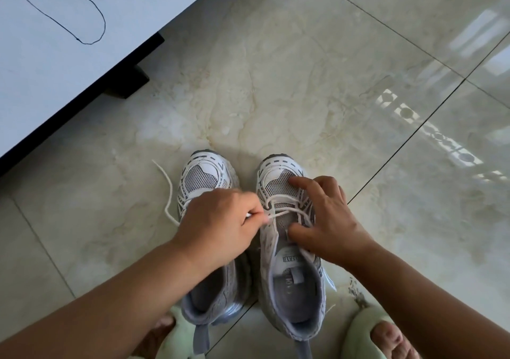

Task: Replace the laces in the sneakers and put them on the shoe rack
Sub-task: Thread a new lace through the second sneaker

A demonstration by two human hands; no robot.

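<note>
Left hand (220, 226) pinches the cream lace (278, 213) tight, drawing it sideways off the right sneaker (289, 248). Right hand (325, 220) presses down on that shoe, fingers spread and relaxed over the mesh toe and tongue. Both sneakers stand side by side, toes pointing away from the person, heels near the green slippers (367, 334). The left sneaker (205, 176) sits partly under the left hand, loose lace end (168, 193) trailing onto the marble floor (303, 82).
</note>
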